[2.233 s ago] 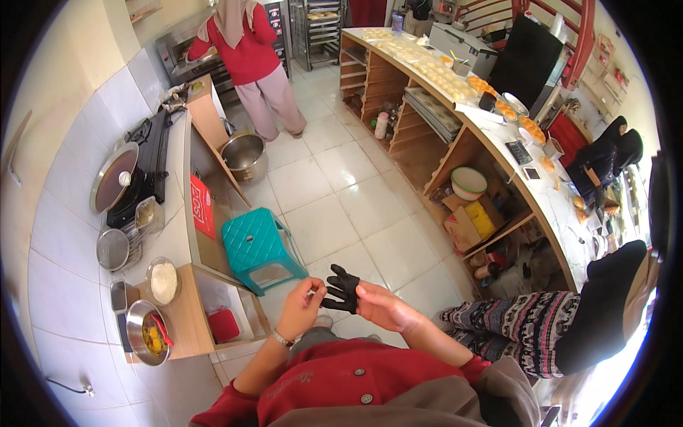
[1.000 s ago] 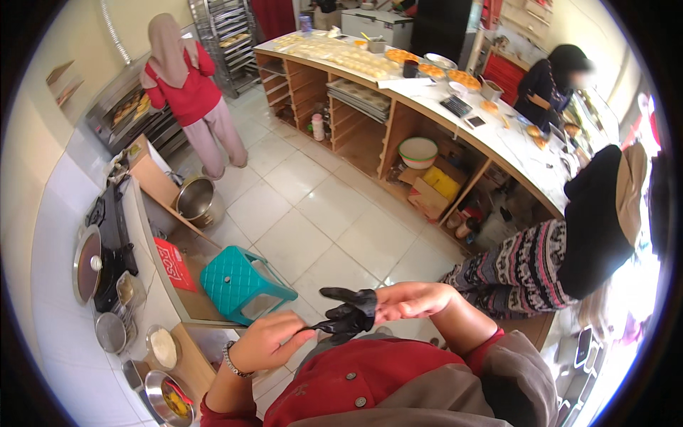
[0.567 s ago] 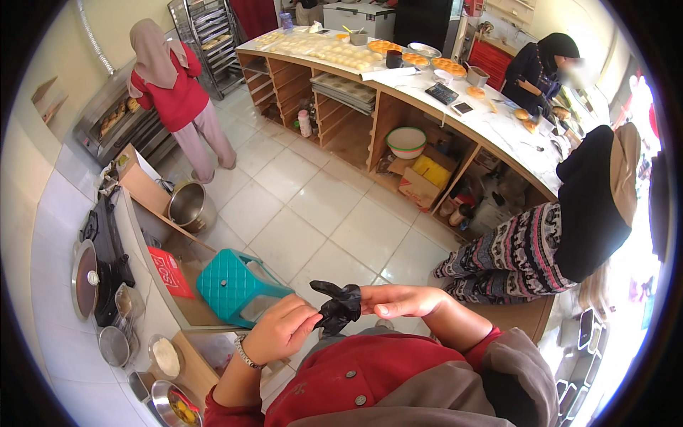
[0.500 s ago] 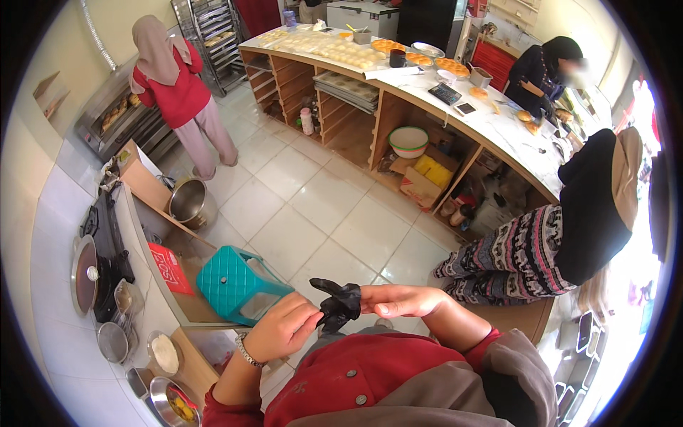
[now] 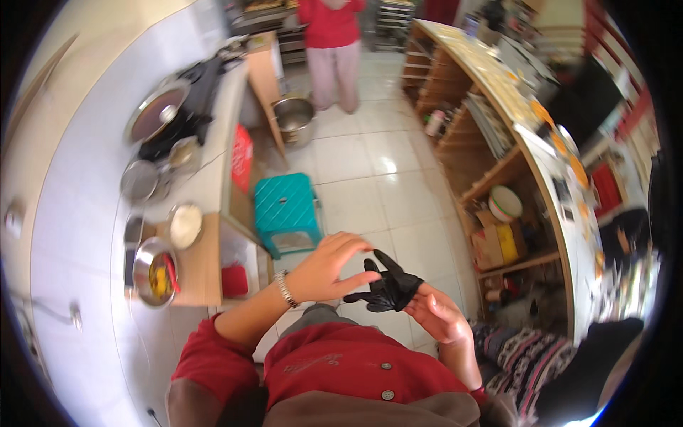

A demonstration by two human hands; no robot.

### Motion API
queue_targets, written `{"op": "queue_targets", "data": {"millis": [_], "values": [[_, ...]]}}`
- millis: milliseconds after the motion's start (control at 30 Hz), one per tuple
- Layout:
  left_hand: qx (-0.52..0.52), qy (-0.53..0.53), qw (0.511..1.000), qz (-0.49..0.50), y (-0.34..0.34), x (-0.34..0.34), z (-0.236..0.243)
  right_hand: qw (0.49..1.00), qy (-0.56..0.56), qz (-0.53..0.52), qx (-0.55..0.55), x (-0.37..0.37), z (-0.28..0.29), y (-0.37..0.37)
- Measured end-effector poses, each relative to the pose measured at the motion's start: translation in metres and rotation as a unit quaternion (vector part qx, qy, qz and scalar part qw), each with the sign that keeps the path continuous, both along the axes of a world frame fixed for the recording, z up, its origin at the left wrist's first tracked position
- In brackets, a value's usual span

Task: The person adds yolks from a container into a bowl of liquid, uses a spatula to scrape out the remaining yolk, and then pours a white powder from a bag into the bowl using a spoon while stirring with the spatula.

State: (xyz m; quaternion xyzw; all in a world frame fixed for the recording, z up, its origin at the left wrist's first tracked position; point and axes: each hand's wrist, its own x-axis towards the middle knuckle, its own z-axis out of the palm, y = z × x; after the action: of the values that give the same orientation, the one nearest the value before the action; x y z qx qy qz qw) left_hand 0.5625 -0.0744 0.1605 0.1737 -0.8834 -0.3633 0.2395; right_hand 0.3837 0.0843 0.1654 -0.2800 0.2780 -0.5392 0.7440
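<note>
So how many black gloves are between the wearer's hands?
1: the black glove is at the fingers of the right hand, with the left hand close beside it. A second, bunched up with it, could be hidden.

You wear a red top (image 5: 306, 381) with round buttons (image 5: 387, 395) and a faint marking (image 5: 313, 363), brown-grey cloth (image 5: 341, 414) below it, grey trousers (image 5: 322, 318), and a pale linked wristband (image 5: 286, 290) on your left wrist (image 5: 299, 286).
</note>
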Motion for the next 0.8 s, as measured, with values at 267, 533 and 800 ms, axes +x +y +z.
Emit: {"op": "queue_targets", "data": {"millis": [267,533,800], "values": [[0.211,0.059,0.973,0.069,0.023,0.013,-0.015,0.989,0.118,-0.079,0.043,0.022,-0.006,-0.017],[0.329,0.122,0.927,0.129,0.018,0.016,-0.013,0.971,0.212,-0.064,0.092,0.040,-0.026,-0.032],[0.264,0.023,0.963,-0.046,-0.002,-0.007,-0.017,0.971,0.232,0.003,0.059,0.053,-0.034,-0.055]]}}
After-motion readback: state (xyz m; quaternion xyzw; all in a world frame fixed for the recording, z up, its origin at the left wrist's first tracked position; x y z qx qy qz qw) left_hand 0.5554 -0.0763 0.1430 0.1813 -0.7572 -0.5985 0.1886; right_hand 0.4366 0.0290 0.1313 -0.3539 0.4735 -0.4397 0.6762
